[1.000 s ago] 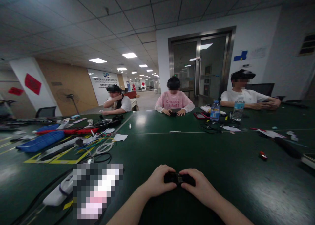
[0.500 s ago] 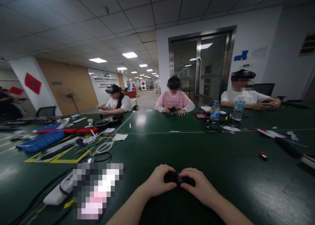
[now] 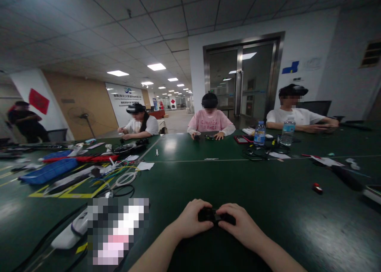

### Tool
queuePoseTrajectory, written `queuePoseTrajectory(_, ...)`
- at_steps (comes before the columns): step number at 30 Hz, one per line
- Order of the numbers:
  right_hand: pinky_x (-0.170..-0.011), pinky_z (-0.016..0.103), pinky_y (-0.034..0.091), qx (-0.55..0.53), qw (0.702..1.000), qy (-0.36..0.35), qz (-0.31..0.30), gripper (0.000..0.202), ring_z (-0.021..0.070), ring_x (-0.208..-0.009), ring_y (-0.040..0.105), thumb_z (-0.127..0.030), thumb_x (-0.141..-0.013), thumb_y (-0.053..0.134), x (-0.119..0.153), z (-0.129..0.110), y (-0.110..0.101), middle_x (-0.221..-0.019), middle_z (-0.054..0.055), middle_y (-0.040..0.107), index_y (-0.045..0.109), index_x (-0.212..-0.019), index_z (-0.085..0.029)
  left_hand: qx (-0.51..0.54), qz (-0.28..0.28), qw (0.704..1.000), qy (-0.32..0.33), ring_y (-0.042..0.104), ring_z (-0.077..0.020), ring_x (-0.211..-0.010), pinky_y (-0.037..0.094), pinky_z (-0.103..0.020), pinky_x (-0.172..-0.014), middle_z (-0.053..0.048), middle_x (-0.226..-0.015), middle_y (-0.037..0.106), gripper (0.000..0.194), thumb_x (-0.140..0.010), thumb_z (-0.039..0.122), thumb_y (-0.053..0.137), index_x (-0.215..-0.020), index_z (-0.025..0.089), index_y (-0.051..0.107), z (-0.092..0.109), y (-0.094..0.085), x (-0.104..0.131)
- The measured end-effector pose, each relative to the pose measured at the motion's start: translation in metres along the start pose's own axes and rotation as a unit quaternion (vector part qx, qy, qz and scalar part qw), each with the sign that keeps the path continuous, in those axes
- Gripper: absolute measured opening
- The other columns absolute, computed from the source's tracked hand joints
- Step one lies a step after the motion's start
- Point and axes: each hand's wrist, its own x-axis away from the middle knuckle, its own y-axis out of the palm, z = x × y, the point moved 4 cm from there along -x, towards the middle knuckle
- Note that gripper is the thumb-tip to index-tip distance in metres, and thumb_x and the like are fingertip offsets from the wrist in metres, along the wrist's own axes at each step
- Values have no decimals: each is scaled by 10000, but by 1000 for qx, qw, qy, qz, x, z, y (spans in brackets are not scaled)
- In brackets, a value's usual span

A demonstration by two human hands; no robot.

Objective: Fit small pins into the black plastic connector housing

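Observation:
A small black object [image 3: 213, 215] lies low in the middle of the view, just above the dark green table [image 3: 178, 184] or on it; which of the two I cannot tell. My left hand [image 3: 193, 218] grips its left end between thumb and fingers. From the other side, my right hand [image 3: 239, 223] pinches its right part, thumb below and fingers on top. The fingertips of both hands nearly meet at its middle. Its details are too dark to make out.
To the left are a white power strip [image 3: 67, 234], coiled cables [image 3: 125, 179] and a blue tray [image 3: 49, 172]. A small red object [image 3: 317, 188] lies at right. Two bottles [image 3: 260, 134] stand farther back. Three people sit across the table.
My hands and the black object have hardly moved. Across the table, the middle person's hand has shifted left with a dark thing. At far left, a standing person has come further into view.

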Motion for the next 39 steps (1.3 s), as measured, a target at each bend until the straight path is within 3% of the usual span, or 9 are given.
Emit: queuePoseTrajectory(39, -924, 380, 394, 3, 1000, -14, 9, 214, 225, -1026, 556, -293, -738, 642, -3, 8, 4, -1054, 11, 645, 667, -951, -292, -13, 5, 1000, 10, 528, -218, -999, 401, -349, -905, -50, -1053, 606, 433, -695, 298, 665, -1109, 217, 571, 3, 0, -1)
